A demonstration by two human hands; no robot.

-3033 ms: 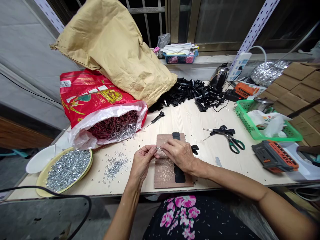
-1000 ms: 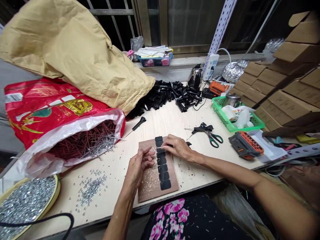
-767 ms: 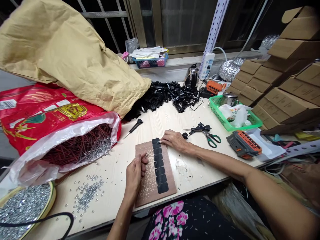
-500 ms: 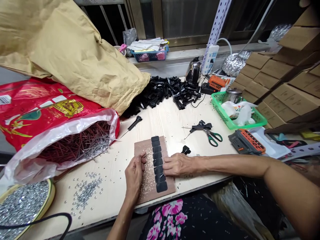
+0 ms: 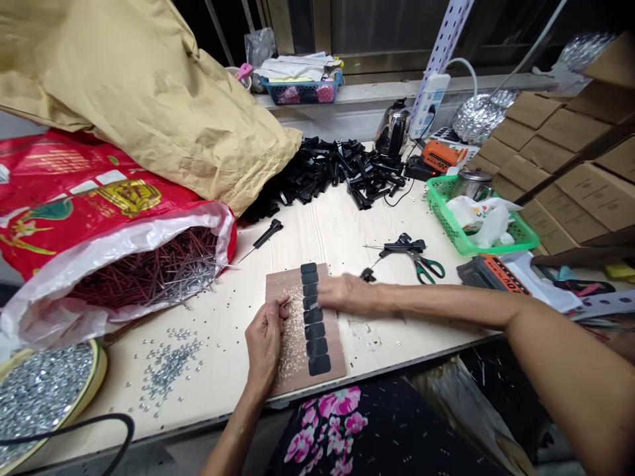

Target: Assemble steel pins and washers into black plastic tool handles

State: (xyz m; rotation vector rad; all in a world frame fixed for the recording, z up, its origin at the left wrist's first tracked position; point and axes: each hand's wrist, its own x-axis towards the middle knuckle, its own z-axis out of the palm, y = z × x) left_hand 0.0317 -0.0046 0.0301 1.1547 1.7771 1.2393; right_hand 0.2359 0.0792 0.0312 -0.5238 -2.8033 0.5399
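A brown board lies at the table's front edge, strewn with pale crumbs on its left half. Down its right half runs a column of several black rounded pads. My right hand, smeared by motion, is over the upper part of this column with its fingers closed. A faint silvery streak at its fingertips is the small metal piece it pinches; the shape is unclear. My left hand rests at the board's left edge, fingers curled and thumb against the forefinger. Whatever is between them cannot be made out.
Loose metal bits and a yellow bowl of them lie left. Nails fill a red bag below a paper sack. Black plastic parts are heaped behind. Scissors, a green basket and a battery pack lie right.
My hands parted; the left went from pinching a small metal piece to resting curled at the board's edge. My right hand swept up, down, then back up the pads. The view shifted.
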